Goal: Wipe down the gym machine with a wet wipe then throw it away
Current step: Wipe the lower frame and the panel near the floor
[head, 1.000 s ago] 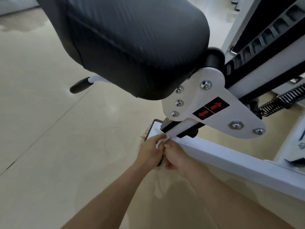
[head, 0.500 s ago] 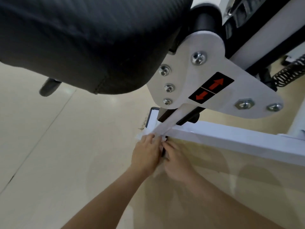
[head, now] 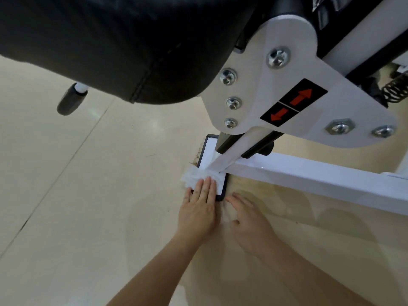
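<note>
Cream tiled floor (head: 66, 195) lies below a black seat pad (head: 110, 40), a white bracket plate (head: 276, 85) and a white base rail (head: 320, 173) ending in a black-edged foot (head: 208, 151). The left hand (head: 198, 213), fingers straight, presses the crumpled wet wipe (head: 194, 176) onto that foot. The right hand (head: 251, 226), fingers relaxed, holds nothing just beside it. The bracket label (head: 293, 102) shows two red arrows and no text.

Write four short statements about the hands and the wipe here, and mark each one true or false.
1. The left hand presses the wet wipe with straight fingers. True.
2. The right hand holds the wipe. False: it holds nothing, beside the foot plate.
3. The sticker shows two red arrows. True.
4. The wipe lies on the black seat pad. False: it lies at the foot plate's corner.
</note>
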Action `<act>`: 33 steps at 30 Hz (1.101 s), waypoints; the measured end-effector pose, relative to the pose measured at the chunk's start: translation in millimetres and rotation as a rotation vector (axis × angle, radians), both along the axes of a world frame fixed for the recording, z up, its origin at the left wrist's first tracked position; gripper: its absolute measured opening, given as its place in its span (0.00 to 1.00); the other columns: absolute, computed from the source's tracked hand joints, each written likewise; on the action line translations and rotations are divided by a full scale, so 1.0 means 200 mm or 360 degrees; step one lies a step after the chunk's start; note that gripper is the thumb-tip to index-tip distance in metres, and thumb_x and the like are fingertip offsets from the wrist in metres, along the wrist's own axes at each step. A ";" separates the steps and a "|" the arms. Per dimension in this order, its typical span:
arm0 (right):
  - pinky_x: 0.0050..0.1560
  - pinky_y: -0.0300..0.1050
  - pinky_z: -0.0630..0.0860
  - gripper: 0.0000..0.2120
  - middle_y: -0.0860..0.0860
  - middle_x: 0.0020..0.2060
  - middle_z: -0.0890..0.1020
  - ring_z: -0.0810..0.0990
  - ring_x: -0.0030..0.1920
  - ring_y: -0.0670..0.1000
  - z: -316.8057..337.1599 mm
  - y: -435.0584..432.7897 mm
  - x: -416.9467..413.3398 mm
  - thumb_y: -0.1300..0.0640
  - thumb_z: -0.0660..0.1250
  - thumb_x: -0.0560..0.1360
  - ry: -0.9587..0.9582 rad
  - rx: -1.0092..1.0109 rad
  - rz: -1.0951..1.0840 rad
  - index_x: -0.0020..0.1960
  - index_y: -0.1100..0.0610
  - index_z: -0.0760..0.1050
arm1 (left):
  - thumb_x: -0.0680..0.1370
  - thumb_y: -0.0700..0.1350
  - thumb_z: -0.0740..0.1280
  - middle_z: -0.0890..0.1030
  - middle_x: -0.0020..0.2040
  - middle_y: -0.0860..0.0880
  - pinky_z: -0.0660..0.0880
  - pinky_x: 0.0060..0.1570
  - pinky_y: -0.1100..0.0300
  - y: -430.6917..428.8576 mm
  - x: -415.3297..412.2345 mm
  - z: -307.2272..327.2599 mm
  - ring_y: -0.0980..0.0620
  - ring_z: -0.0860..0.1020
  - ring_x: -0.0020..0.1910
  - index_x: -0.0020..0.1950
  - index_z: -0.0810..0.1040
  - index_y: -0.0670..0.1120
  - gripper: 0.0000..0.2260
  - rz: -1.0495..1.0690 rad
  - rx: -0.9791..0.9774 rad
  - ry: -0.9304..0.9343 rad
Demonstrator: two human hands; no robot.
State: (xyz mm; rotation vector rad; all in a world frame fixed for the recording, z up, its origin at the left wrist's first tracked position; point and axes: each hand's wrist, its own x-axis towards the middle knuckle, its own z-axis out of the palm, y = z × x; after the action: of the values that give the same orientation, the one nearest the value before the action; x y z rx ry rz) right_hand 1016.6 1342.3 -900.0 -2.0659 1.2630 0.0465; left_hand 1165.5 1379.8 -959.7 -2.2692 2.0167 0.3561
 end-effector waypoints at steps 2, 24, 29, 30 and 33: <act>0.72 0.36 0.49 0.30 0.47 0.77 0.57 0.54 0.76 0.47 0.02 0.00 -0.01 0.63 0.58 0.76 -0.0015 0.0005 0.0025 0.77 0.52 0.58 | 0.78 0.52 0.53 0.68 0.74 0.45 0.63 0.69 0.44 0.02 0.03 0.02 0.45 0.68 0.72 0.75 0.67 0.42 0.27 0.0059 -0.0036 -0.0013; 0.67 0.45 0.67 0.25 0.46 0.62 0.74 0.71 0.66 0.48 0.06 0.12 -0.08 0.66 0.63 0.74 -0.0269 0.0326 -0.0367 0.69 0.52 0.70 | 0.81 0.52 0.54 0.41 0.80 0.49 0.47 0.75 0.41 -0.16 -0.10 0.09 0.50 0.40 0.78 0.79 0.40 0.46 0.33 -0.0136 0.0154 0.0042; 0.65 0.47 0.70 0.24 0.46 0.62 0.74 0.72 0.65 0.48 0.06 0.07 -0.06 0.66 0.62 0.74 -0.0331 0.0376 -0.0501 0.68 0.51 0.71 | 0.79 0.49 0.46 0.40 0.80 0.50 0.40 0.74 0.46 0.01 0.01 0.10 0.52 0.40 0.78 0.79 0.40 0.46 0.30 -0.0023 0.0153 -0.0007; 0.65 0.48 0.71 0.24 0.46 0.61 0.74 0.72 0.65 0.48 0.05 0.08 -0.06 0.66 0.62 0.74 -0.0342 0.0391 -0.0505 0.68 0.51 0.71 | 0.80 0.48 0.50 0.40 0.80 0.50 0.39 0.74 0.46 0.01 0.04 0.10 0.51 0.40 0.78 0.79 0.40 0.46 0.30 0.0004 0.0152 -0.0026; 0.67 0.48 0.69 0.25 0.46 0.62 0.72 0.70 0.67 0.48 0.02 0.11 -0.01 0.66 0.61 0.75 -0.0397 0.0437 -0.0453 0.71 0.52 0.69 | 0.80 0.45 0.54 0.41 0.80 0.49 0.42 0.75 0.47 -0.04 0.10 0.11 0.50 0.42 0.78 0.79 0.40 0.46 0.32 0.0145 0.0115 -0.0023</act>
State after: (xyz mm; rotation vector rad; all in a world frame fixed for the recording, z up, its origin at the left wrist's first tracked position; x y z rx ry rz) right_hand 1013.9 1364.0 -895.3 -1.5916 1.3019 -0.1549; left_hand 1184.6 1372.0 -938.5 -2.3183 1.8660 0.4112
